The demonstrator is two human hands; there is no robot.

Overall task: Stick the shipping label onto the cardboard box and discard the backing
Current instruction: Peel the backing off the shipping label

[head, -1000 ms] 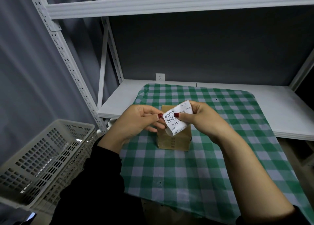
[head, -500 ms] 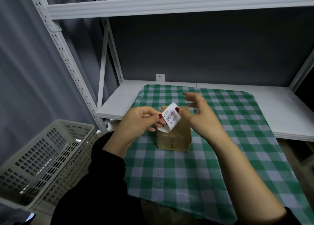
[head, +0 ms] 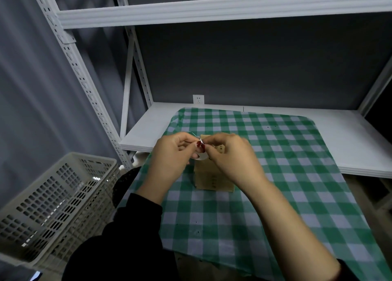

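Observation:
A small brown cardboard box [head: 214, 180] stands on the green checked cloth [head: 265, 206]. Just above the box's near left corner, my left hand [head: 171, 159] and my right hand [head: 231, 159] meet fingertip to fingertip. Both pinch the white shipping label [head: 201, 156], which is curled and mostly hidden between the fingers. Only a small white curve of it shows below the thumbs. I cannot tell whether the backing has come apart from the label. My hands cover the box's top.
A white perforated plastic basket [head: 53, 206] sits at the lower left, beside the white shelf [head: 360, 140] that carries the cloth. A metal rack post [head: 84, 83] rises at the left. An upper shelf [head: 212, 11] runs overhead.
My right hand, open half a second ago, has closed back onto the label. The label has gone from flat and readable to curled up and hidden between both hands' fingertips.

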